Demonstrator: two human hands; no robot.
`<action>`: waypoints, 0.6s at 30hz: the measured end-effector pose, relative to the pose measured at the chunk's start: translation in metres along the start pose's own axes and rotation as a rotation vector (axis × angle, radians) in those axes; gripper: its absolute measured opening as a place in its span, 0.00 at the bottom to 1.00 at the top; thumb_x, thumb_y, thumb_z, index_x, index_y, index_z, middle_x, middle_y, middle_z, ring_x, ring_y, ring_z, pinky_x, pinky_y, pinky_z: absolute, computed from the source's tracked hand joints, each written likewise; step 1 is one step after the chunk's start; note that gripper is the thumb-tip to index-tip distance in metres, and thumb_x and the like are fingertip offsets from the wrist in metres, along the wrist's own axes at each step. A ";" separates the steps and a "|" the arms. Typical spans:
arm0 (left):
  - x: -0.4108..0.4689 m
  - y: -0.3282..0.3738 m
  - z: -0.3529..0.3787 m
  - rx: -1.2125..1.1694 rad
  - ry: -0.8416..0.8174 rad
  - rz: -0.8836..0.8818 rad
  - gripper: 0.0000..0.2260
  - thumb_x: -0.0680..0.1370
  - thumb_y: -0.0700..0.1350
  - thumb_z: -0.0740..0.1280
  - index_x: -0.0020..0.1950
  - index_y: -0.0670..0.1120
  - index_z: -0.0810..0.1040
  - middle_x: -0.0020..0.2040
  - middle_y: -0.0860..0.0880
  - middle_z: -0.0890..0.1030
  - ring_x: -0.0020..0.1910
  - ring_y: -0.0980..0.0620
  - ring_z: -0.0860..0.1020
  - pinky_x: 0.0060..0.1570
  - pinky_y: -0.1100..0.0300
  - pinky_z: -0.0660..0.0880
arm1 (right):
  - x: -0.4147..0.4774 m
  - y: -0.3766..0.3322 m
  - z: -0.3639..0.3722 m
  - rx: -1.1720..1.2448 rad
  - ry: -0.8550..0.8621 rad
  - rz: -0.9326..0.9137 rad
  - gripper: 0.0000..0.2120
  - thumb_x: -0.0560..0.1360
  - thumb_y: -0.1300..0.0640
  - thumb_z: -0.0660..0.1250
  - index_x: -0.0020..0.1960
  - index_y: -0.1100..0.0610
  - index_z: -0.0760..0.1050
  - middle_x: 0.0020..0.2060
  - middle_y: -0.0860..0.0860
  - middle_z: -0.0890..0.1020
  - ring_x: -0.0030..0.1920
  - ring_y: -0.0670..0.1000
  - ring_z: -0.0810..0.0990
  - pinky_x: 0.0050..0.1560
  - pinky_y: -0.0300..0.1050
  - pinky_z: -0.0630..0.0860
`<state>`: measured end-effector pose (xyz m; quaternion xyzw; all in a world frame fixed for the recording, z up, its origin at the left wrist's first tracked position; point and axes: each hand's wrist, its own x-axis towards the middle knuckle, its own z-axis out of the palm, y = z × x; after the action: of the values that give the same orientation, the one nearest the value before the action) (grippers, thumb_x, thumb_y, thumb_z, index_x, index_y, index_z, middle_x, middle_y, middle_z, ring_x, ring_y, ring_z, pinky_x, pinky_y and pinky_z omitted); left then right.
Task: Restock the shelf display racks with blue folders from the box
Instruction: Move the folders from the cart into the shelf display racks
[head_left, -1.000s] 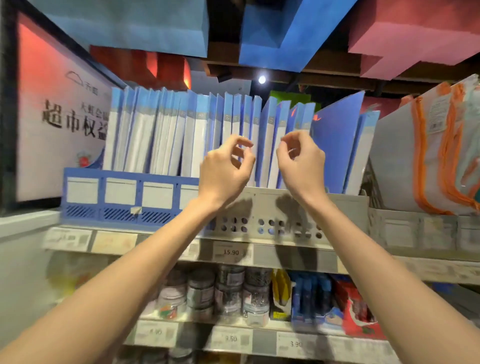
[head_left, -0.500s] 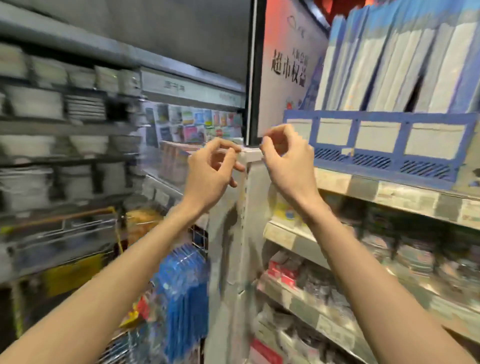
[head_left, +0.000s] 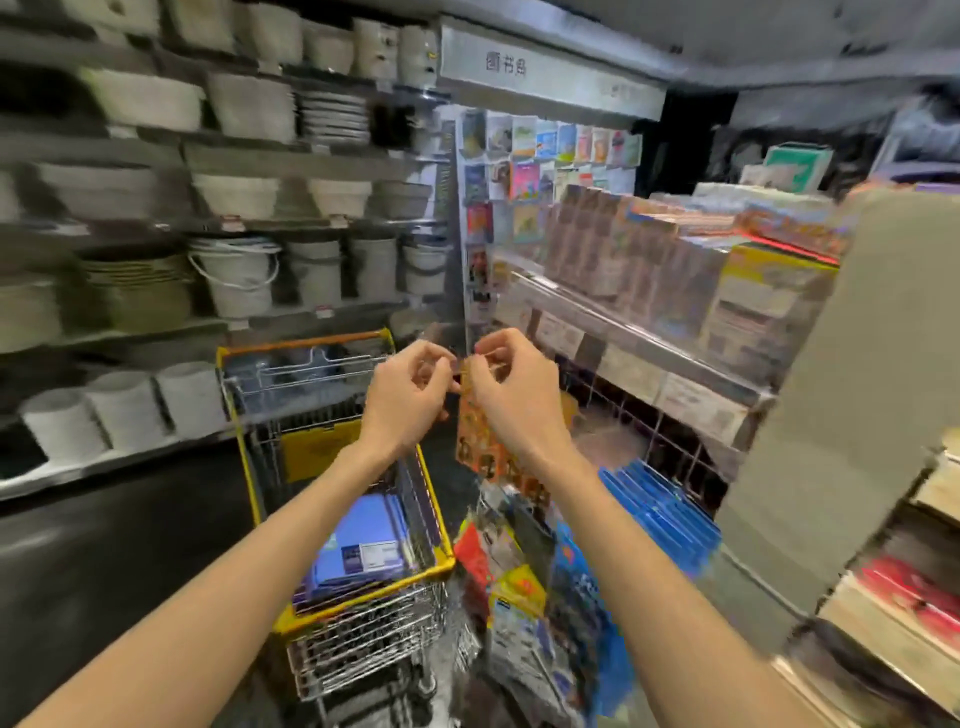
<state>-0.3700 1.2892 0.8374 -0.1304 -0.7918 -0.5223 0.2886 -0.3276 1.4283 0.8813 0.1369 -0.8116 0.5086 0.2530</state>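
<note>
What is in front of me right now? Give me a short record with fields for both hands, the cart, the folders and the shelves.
left hand: raised, fingers curled, fingertips close to the right hand's
right hand: raised, fingers curled; too blurred to tell if either hand pinches anything
shopping cart: yellow-rimmed wire cart, below the left forearm
blue folders: stacked flat in the cart, label on top
left shelves: white buckets and pots
behind the hands: orange packet, hanging

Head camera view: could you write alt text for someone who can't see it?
A person's left hand and right hand are raised close together, fingers curled, in a shop aisle. Below them stands a yellow-rimmed wire cart holding blue folders. Shelves of white pots line the left; boxed goods fill shelves on the right.
</note>
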 end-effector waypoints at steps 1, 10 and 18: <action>0.002 -0.019 -0.006 -0.014 -0.013 -0.037 0.05 0.82 0.42 0.65 0.49 0.46 0.80 0.36 0.51 0.84 0.30 0.56 0.82 0.28 0.56 0.79 | 0.003 0.007 0.016 0.002 -0.005 0.029 0.02 0.76 0.61 0.67 0.49 0.58 0.77 0.36 0.43 0.78 0.36 0.40 0.76 0.37 0.29 0.68; 0.020 -0.202 -0.066 0.107 -0.125 -0.315 0.04 0.82 0.44 0.64 0.50 0.50 0.79 0.37 0.51 0.86 0.30 0.49 0.83 0.34 0.43 0.82 | 0.023 0.090 0.202 -0.051 -0.178 0.307 0.07 0.76 0.61 0.65 0.54 0.59 0.77 0.42 0.51 0.81 0.43 0.51 0.77 0.40 0.36 0.64; 0.011 -0.346 -0.075 0.207 -0.267 -0.622 0.05 0.82 0.45 0.63 0.58 0.49 0.75 0.43 0.51 0.85 0.29 0.49 0.83 0.39 0.43 0.82 | 0.021 0.191 0.323 -0.077 -0.351 0.578 0.10 0.77 0.59 0.65 0.57 0.60 0.77 0.51 0.54 0.83 0.47 0.50 0.76 0.45 0.40 0.67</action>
<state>-0.5309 1.0744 0.6053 0.0798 -0.8732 -0.4804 0.0214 -0.5246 1.2254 0.6343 -0.0231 -0.8666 0.4968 -0.0400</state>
